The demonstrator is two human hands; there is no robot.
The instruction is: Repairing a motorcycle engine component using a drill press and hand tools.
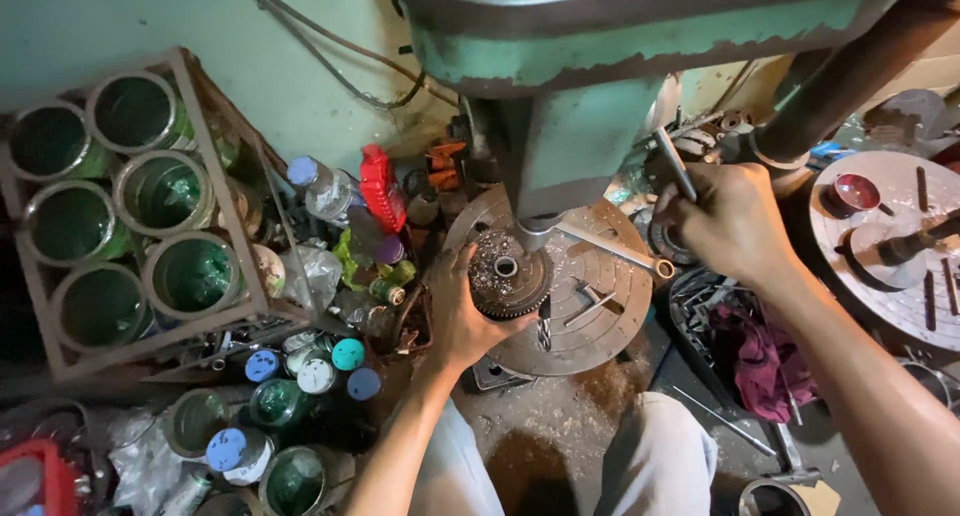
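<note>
Head view, looking down: dark toothed round metal gear w/ a centre hole (507, 273) lies flat on the round slotted metal drill-press table (600, 326), right under the spindle of the worn green drill press (590, 86). Left hand (460, 316) is clamped on the gear's near-left rim, fingers wrapped round the edge, prob. to keep it from turning or sliding. Right hand (730, 221) is closed round the thin steel feed lever (675, 164) at the machine's right, placed to work the spindle. Silver ring spanner (615, 248) rests on the table just right of the gear, not touching it.

Further out: red plastic bottle (382, 186) far-left of the table; rack of open green-lined tins (120, 206) at far left; blue- and teal-capped spray cans (300, 376) near-left on the floor; purple rag (760, 361) near-right; 2nd round slotted plate (895, 246) at right edge.
</note>
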